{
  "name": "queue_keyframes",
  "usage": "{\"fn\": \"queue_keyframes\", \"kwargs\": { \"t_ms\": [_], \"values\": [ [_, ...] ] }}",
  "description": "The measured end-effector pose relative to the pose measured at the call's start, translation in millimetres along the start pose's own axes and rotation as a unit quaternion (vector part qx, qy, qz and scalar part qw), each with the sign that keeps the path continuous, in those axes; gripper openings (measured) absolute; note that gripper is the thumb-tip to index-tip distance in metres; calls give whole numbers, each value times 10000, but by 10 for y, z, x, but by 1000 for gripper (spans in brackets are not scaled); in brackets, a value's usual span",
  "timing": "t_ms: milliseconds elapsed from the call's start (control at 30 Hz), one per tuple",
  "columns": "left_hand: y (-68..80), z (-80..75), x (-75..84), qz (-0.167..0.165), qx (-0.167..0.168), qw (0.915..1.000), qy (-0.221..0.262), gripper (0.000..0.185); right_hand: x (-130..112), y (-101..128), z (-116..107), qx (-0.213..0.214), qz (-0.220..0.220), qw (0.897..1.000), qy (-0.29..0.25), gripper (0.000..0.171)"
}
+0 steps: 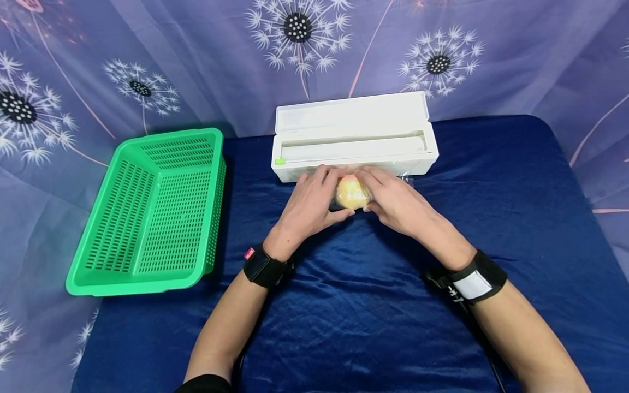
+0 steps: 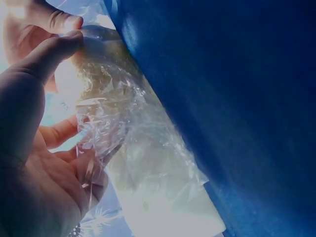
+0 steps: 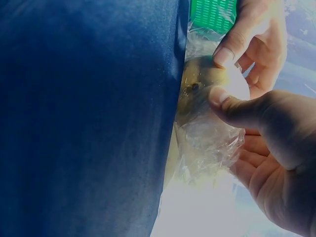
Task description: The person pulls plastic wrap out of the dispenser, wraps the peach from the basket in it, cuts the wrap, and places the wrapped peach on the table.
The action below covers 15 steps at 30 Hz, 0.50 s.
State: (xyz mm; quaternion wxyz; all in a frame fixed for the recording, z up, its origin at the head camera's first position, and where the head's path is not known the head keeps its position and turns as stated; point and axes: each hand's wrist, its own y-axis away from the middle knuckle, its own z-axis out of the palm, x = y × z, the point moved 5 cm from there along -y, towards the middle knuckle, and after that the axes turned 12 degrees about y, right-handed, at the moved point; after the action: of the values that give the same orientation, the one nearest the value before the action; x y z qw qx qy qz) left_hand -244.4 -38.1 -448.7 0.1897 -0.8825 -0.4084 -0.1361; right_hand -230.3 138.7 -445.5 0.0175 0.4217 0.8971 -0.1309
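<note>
Both hands hold a pale yellow apple with a reddish top, close in front of a long white cling film box. My left hand grips its left side, thumb along the near side. On the other side my right hand holds it, fingers over the far side. Clear cling film lies crinkled around the fruit and bunches toward both palms. In the right wrist view both thumbs press on the film beside the apple's dark blossom end.
The box's lid stands open at the back, and a small green slider sits at the front left edge. A green plastic basket stands at the left. Dark blue cloth covers the table, with a dandelion-print curtain behind.
</note>
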Motion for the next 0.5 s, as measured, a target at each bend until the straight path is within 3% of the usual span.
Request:
{"fn": "queue_keyframes", "kwargs": {
  "t_ms": [500],
  "values": [
    [3,-36,-12,-18,20,10000,2,83,-4,8,-2,-121,-43,9999,-39,74]
  ]
}}
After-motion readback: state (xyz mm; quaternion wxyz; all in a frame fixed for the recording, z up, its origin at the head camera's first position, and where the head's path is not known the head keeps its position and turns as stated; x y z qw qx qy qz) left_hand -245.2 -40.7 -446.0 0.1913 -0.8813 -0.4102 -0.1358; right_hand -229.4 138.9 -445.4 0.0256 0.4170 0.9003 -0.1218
